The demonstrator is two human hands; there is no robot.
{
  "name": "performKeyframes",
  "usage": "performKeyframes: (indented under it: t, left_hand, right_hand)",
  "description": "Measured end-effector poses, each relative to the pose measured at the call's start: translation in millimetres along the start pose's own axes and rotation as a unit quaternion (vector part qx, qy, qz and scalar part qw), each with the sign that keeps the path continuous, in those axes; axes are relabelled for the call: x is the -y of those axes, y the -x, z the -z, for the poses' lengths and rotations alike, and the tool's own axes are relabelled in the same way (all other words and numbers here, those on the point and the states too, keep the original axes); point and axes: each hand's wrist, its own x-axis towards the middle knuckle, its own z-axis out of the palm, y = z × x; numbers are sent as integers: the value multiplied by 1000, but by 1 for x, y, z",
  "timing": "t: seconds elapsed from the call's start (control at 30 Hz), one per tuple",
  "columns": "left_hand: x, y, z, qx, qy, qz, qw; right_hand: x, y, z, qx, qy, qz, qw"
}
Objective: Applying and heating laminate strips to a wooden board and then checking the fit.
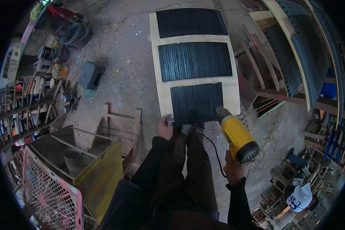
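A pale wooden panel (194, 39) with three dark, grooved sections (195, 61) stretches away in front of my legs. At its near left corner, my left hand (165, 127) has its fingers curled at the edge and appears to grip it. My right hand (234, 168) is closed around the handle of a yellow and black heat gun (235, 136). The gun's metal nozzle points up and left, close to the right side of the nearest dark section. A black cord (214, 147) curves from beside my legs toward the gun's handle.
On the left floor stand a grey box-like stool (91, 76), a dark bucket (76, 35) and several paint cans (59, 70). Nearer lie a pink-edged crate (51, 188) and a yellow board (99, 180). Large slatted panels (306, 50) lean at the right, above scrap wood.
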Motion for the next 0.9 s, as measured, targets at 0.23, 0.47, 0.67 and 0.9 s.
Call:
performKeyframes:
  t: [0.23,0.47,0.67,0.9]
  left_hand:
    - [-53,-79,14,-32,-127,-111,985]
    - [-93,-110,14,29,-232,-68,970]
    - [-105,-108,14,18,-272,-55,961]
    - [-105,-108,14,25,-227,-35,973]
  right_hand:
    - [17,27,-24,52,-49,12,997]
    - [25,37,-25,149,-101,44,983]
    - [12,31,-3,88,-64,-9,994]
    - [2,31,20,21,-25,-82,996]
